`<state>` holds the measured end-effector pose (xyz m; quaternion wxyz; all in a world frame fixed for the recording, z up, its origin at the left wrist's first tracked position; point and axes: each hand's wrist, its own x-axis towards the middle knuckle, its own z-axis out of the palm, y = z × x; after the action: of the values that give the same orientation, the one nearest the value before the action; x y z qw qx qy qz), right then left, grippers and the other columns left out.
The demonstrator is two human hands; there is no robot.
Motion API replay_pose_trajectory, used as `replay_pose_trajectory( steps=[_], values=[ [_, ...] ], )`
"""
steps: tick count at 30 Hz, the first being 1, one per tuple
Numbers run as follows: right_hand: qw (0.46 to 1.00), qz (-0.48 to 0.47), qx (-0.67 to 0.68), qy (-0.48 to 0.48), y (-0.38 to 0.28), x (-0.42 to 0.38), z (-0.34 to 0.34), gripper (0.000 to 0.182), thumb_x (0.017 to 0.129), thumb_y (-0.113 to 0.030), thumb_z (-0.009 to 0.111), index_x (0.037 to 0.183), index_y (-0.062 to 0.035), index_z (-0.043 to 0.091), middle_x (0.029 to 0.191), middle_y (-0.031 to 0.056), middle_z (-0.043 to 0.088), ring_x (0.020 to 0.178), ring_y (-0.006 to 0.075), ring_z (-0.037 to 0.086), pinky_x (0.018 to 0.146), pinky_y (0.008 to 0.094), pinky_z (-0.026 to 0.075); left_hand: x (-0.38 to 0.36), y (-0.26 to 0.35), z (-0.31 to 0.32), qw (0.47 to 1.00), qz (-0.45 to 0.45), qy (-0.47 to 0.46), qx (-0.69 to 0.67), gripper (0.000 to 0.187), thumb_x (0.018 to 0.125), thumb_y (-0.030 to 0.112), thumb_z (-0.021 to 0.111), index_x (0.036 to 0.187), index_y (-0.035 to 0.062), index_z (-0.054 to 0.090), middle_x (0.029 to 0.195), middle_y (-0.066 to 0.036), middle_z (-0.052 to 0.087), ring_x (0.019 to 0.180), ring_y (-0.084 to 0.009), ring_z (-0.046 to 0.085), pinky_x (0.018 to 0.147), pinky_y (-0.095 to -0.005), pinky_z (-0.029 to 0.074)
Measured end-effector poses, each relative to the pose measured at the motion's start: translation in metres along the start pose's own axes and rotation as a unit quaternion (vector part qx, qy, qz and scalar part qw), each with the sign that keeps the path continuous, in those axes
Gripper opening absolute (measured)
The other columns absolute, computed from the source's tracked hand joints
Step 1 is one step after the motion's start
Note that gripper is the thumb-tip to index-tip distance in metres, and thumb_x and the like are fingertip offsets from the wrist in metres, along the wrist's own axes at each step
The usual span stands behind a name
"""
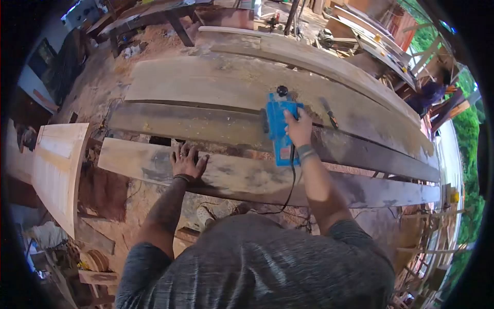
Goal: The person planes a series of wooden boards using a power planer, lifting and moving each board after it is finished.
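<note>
My right hand (pixel 300 129) is wrapped around the handle of a blue electric planer (pixel 277 116). The planer has a black front knob and sits over the dark middle plank (pixel 206 123), its rear end reaching across to the near plank. From its back a black cord (pixel 292 185) runs down toward my body. With fingers spread, my left hand (pixel 188 162) rests on the near plank (pixel 236 172), which has pale and dark patches. Right of the planer, a hand tool with a black and orange handle (pixel 333 119) lies on the wide far plank (pixel 185 77).
Another long board (pixel 329 64) lies beyond the wide plank. A pale wooden panel (pixel 56 159) stands at left. Shavings and sawdust cover the ground (pixel 154 44). At upper right is a cluttered bench (pixel 383 54), with what looks like a person (pixel 432 95) nearby.
</note>
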<state>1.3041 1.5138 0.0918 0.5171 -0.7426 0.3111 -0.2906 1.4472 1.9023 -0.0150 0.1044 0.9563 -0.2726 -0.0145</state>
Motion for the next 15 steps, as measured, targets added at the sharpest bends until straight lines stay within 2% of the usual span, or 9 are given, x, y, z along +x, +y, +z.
replay_pose_trajectory(
  steps=[1,2,5,11,14,15],
  values=[
    [1.0,0.005,0.001,0.011,0.004,0.009,0.002,0.031,0.098,-0.025,0.076,0.112,0.0012,0.069,0.079,0.006,0.07,0.057,0.012,0.065,0.049,0.0291,0.051,-0.003,0.001,0.002,1.0,0.004,0.011,-0.006,0.07,0.094,0.065,0.058,0.147,0.0189,0.058,0.163,-0.017,0.041,0.158,-0.0398,0.024,0.125,-0.065,0.015],
    [0.999,-0.021,0.006,0.027,0.012,0.015,0.005,0.03,0.096,-0.027,0.076,0.102,0.002,0.068,0.073,0.008,0.069,0.051,0.0166,0.064,0.048,0.0333,0.05,-0.004,0.0,0.006,1.0,0.004,0.01,0.001,0.069,0.094,0.065,0.059,0.146,0.0192,0.058,0.163,-0.017,0.042,0.158,-0.0396,0.024,0.125,-0.065,0.015],
    [0.999,0.004,0.02,0.041,0.027,0.027,0.009,0.033,0.097,-0.027,0.076,0.107,0.0031,0.068,0.076,0.0077,0.069,0.051,0.0169,0.064,0.048,0.0328,0.05,0.002,-0.004,0.011,1.0,0.004,0.014,0.015,0.068,0.094,0.064,0.059,0.146,0.0199,0.059,0.161,-0.016,0.044,0.158,-0.0395,0.024,0.125,-0.0652,0.015],
    [0.998,-0.006,0.034,0.058,0.036,0.036,0.018,0.035,0.097,-0.028,0.076,0.113,0.0029,0.068,0.08,0.008,0.07,0.053,0.0162,0.065,0.049,0.0326,0.051,0.003,0.001,0.003,1.0,0.007,0.004,-0.002,0.07,0.094,0.065,0.057,0.146,0.0193,0.058,0.158,-0.016,0.046,0.157,-0.0412,0.025,0.125,-0.0658,0.015],
    [0.996,0.001,0.062,0.064,0.039,0.037,0.021,0.038,0.096,-0.027,0.077,0.116,0.0031,0.068,0.08,0.0066,0.069,0.051,0.0139,0.063,0.047,0.0314,0.05,0.005,-0.001,0.005,1.0,0.006,-0.004,-0.001,0.071,0.095,0.064,0.058,0.149,0.0188,0.057,0.161,-0.016,0.044,0.157,-0.0413,0.025,0.125,-0.0652,0.014],
    [0.996,0.012,0.052,0.066,0.041,0.038,0.021,0.04,0.096,-0.029,0.077,0.117,0.0034,0.067,0.084,0.0088,0.07,0.056,0.0171,0.066,0.052,0.0331,0.052,0.005,0.002,-0.002,1.0,0.001,-0.021,0.002,0.071,0.096,0.063,0.059,0.151,0.0185,0.055,0.164,-0.016,0.042,0.158,-0.041,0.025,0.126,-0.0643,0.014]
  ],
)
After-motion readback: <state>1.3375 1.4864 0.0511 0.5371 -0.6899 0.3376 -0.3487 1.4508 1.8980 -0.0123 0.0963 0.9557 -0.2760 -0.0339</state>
